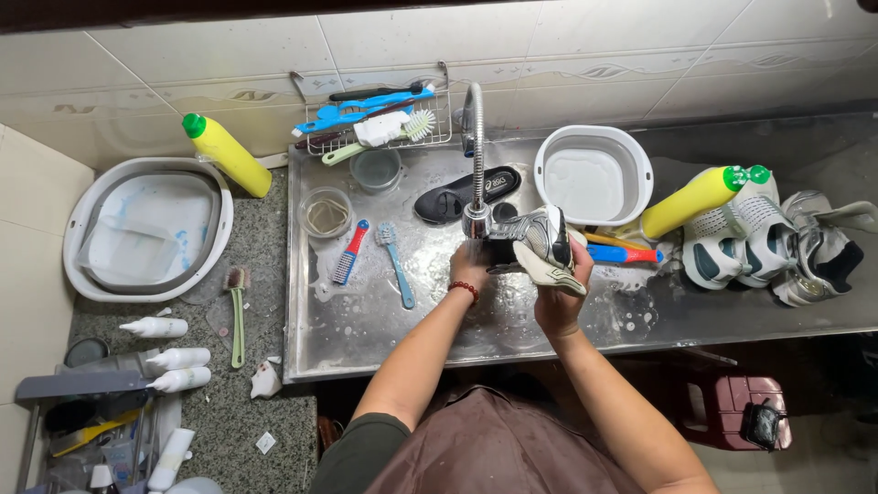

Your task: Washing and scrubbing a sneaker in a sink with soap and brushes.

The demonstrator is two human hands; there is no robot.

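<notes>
My two hands hold one sneaker under the faucet, over the wet steel sink: my left hand is closed on its dark end, my right hand is wrapped around its side and sole. At the left of my hands lie two small brushes in the foam. Farther, I count one black insole, one white basin and two yellow bottles. At the right stand three more sneakers.
</notes>
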